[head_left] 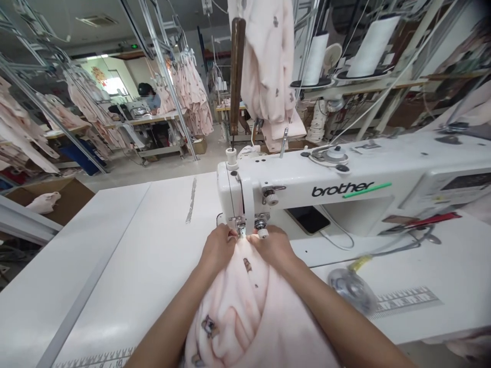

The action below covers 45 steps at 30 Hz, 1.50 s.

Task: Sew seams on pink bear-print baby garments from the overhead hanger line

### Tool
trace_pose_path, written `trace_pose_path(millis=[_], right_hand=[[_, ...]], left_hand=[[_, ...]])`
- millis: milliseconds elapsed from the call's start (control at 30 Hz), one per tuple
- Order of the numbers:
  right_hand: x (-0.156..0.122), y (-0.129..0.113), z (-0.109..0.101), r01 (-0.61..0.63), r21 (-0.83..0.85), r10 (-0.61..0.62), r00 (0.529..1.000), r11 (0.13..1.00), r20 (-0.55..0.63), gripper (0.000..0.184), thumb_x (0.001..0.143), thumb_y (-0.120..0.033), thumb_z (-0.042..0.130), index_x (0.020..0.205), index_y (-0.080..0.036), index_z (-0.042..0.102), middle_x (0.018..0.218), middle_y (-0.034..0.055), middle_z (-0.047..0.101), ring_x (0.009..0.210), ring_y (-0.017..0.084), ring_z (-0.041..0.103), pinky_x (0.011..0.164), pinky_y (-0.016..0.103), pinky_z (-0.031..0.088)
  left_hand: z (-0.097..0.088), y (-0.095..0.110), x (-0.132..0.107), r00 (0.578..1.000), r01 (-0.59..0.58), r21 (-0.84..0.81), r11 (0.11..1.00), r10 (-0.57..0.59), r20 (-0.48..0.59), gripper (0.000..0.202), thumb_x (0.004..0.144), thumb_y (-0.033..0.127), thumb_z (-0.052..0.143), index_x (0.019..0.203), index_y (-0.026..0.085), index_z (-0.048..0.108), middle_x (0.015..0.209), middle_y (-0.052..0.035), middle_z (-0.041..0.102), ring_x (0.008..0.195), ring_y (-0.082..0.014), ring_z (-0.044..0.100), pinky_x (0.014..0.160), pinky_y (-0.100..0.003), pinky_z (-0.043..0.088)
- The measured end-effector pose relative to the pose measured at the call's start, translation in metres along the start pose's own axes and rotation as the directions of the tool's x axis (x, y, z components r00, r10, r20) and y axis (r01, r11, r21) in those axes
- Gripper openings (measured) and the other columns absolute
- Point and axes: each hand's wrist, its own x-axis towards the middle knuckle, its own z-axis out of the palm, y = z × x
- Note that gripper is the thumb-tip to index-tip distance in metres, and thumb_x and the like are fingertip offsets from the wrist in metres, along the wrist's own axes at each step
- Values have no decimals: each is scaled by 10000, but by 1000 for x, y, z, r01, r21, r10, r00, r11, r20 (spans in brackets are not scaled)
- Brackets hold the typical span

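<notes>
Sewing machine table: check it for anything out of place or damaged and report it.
A dark rectangle that looks like a phone lies under the arm of the sewing machine, an odd spot so close to the needle area. A ragged silver strip, possibly worn tape, also sits on the white tabletop.

The sewing machine (307, 189) stands on the table (126, 255), the garment (245, 317) before it, hanging clothes (266, 61) behind.

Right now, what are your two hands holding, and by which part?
The left hand and right hand hold the pink printed fabric by its edge, beside the sewing machine's presser foot.
</notes>
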Motion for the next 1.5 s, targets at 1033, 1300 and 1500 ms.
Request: trace_pose_path(millis=[1033,1300,1500], right_hand=[[10,2,23,12,-105,-23,995,994,-98,258,859,-292,424,883,-155,641,786,110,658,759,240,598,601,287,344],[-6,11,0,208,-19,-208,976,978,-70,314,949,-366,342,972,-180,593,813,35,665,766,172,597,628,226,348],[-9,13,-4,200,-12,-201,977,980,-71,360,974,-329,256,1027,-144,560,835,68,666,760,190,601,627,237,341]], left_hand=[[10,-1,12,991,-20,146,989,39,-129,239,827,186,420,1017,143,558,1024,-118,618,977,-267,581,789,-331,435],[5,-7,8,988,-108,70,992,115,-105,270,799,147,456,1042,173,572,1031,-64,621,978,-194,581,830,-283,437],[4,-8,8,989,-109,43,993,113,-93,260,802,148,457,1029,167,580,1006,-75,624,954,-206,585,812,-298,437]])
